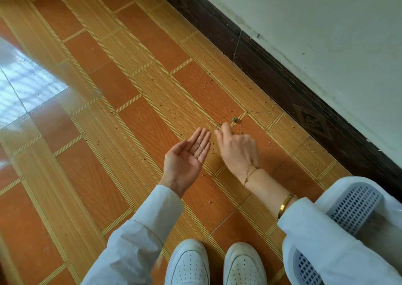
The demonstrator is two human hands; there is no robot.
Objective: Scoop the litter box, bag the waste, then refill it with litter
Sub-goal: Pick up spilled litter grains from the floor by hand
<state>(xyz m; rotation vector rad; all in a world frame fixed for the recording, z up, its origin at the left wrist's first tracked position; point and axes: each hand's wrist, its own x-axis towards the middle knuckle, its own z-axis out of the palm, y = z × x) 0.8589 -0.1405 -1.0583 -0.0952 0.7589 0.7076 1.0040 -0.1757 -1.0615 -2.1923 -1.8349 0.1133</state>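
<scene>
Small litter grains lie scattered over the orange tiled floor near the wall. My left hand is held palm up, fingers straight, with a few grains resting on the fingers. My right hand reaches down to the floor beside it, its fingertips pinched together over grains. A small dark clump lies just beyond the right fingertips. The white litter box with a grated panel sits at the lower right, partly hidden by my right sleeve.
A dark wooden skirting board runs diagonally along the white wall. My two white shoes stand at the bottom edge. Glare from a window lies on the floor at the left.
</scene>
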